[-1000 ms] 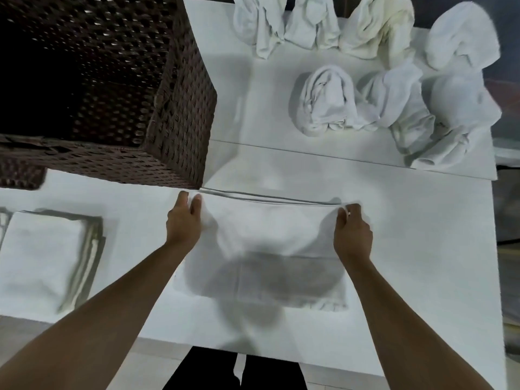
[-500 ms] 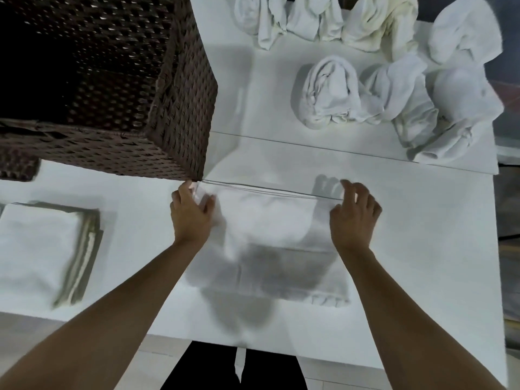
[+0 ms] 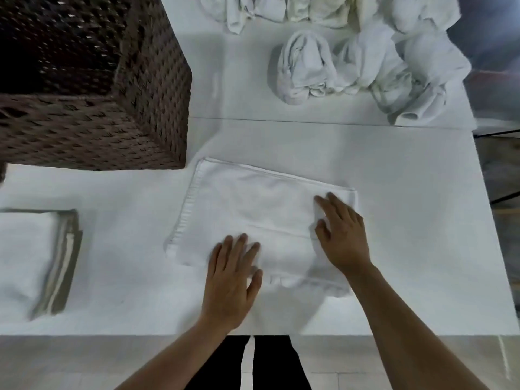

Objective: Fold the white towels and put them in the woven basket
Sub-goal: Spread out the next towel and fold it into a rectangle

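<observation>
Left hand (image 3: 229, 280): flat, fingers straight, pressing towel's near edge.
Right hand (image 3: 342, 230): fingers spread, resting on towel.
Towel (image 3: 253, 209): folded, beneath both hands.
Woven basket (image 3: 92, 80): beyond left hand.

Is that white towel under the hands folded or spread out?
Folded: the white towel lies flat, doubled edges along its far side, both hands pressing it.

The woven basket (image 3: 92, 80) runs off the top and left edges, and its inside is too dark to show any contents. The folded stack (image 3: 33, 257) is cut by the left edge, and the far row of crumpled towels (image 3: 295, 8) by the top. The left hand (image 3: 230, 280) hides part of the spread towel (image 3: 253, 209) near its front edge.
</observation>
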`<state>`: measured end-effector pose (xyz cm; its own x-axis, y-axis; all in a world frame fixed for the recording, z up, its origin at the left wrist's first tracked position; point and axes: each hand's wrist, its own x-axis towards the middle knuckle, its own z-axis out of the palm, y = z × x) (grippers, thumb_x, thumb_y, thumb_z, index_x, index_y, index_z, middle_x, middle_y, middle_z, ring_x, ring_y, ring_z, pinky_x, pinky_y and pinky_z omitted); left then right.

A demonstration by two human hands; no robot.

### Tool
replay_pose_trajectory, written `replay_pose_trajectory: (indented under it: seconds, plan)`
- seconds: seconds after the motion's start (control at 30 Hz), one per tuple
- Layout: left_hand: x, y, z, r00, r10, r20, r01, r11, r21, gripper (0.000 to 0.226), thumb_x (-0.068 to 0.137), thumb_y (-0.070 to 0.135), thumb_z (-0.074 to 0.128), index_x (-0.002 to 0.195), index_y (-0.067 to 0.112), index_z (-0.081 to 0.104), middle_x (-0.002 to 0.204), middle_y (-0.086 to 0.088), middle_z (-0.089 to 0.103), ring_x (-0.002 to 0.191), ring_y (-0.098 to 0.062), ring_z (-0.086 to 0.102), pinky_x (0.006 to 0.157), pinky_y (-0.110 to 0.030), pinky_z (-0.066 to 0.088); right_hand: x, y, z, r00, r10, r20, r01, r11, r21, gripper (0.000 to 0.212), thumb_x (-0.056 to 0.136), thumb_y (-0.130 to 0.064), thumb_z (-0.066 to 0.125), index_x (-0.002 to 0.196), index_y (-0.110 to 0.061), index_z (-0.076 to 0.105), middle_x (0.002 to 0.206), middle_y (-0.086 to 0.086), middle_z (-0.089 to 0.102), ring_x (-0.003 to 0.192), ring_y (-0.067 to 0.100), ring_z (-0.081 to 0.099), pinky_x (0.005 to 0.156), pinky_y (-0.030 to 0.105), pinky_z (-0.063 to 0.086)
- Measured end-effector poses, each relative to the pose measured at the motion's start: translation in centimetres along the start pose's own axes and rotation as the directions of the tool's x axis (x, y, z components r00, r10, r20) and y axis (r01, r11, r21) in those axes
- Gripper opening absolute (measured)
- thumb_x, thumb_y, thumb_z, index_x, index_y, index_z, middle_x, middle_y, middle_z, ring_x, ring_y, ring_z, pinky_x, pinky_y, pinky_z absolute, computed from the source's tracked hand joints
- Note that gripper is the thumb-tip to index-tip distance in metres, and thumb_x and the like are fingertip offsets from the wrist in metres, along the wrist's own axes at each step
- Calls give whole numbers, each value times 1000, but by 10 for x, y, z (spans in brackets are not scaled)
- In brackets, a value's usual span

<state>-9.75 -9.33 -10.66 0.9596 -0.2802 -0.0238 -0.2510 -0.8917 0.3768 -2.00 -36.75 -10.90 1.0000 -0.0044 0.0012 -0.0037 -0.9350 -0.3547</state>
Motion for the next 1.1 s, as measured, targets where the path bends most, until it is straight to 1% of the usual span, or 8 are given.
replay_pose_trajectory:
  seconds: [0.13, 0.27, 0.43, 0.6, 0.7, 0.87, 0.97, 1.1]
  plan:
    - [17, -5, 0, 1000, 14, -26, -11, 994, 112, 44, 97, 39, 54, 137, 21, 58, 156, -5, 42, 145, -35, 34, 117, -59, 24, -42, -2, 6, 992, 106, -65, -111, 991, -75, 52, 92, -31, 54, 144, -21, 56, 142, 10, 57, 124, 35, 55, 94, 47, 43]
    - [27, -10, 7, 997, -21, -69, 34, 981, 191, 37, 98, 31, 49, 134, 27, 58, 158, -11, 38, 146, -39, 33, 119, -58, 21, -98, -16, 13, 971, 190, -143, -197, 979, -41, 49, 93, -32, 57, 140, -18, 58, 138, 11, 58, 120, 35, 54, 92, 46, 42]
    - [6, 5, -1, 976, -148, -160, 171, 975, 143, 42, 88, 10, 69, 129, 19, 63, 149, -16, 45, 134, -40, 43, 111, -52, 36, -158, -40, 24, 973, 167, -160, -169, 986, 7, 44, 92, -32, 61, 134, -18, 62, 133, 12, 57, 115, 35, 55, 88, 46, 44]
    - [-86, 36, 6, 996, 78, -49, -75, 995, 67, 51, 87, 33, 67, 134, 17, 59, 150, -10, 46, 136, -32, 46, 108, -49, 39, -178, -56, 36, 966, 198, -169, -202, 979, -6, 45, 93, -31, 59, 135, -16, 61, 131, 14, 56, 110, 36, 54, 87, 48, 42]
    - [-126, 33, 15, 988, 110, 111, -121, 988, 97, 80, 83, 56, 67, 149, 18, 45, 163, -8, 27, 151, -32, 23, 117, -49, 27, -179, -62, 34, 966, 194, -171, -198, 980, -11, 45, 91, -28, 63, 135, -16, 60, 129, 14, 55, 105, 35, 53, 85, 46, 41]
    - [-126, 24, 18, 983, 119, 137, -145, 969, 201, 104, 62, 16, 83, 155, 20, 36, 165, -9, 23, 151, -34, 23, 117, -50, 27, -185, -53, 29, 982, 105, -158, -99, 994, 47, 45, 90, -39, 62, 131, -19, 64, 125, 6, 59, 105, 29, 55, 87, 41, 39]
    - [-124, 16, 17, 983, 169, 76, -178, 974, 140, 93, 63, 3, 72, 151, 17, 44, 162, -9, 32, 149, -34, 28, 116, -57, 29, -196, -33, 26, 988, -54, -148, 68, 993, 94, 51, 87, -57, 65, 125, -23, 70, 125, -2, 62, 113, 23, 59, 98, 40, 36]
    - [-121, 8, 9, 984, 167, 57, -165, 985, -48, 63, 79, 13, 71, 139, 17, 54, 157, 1, 41, 149, -22, 31, 119, -54, 26, -213, -9, 15, 973, -216, -84, 220, 975, 40, 64, 78, -65, 76, 125, -22, 70, 133, -3, 62, 128, 19, 55, 115, 55, 30]
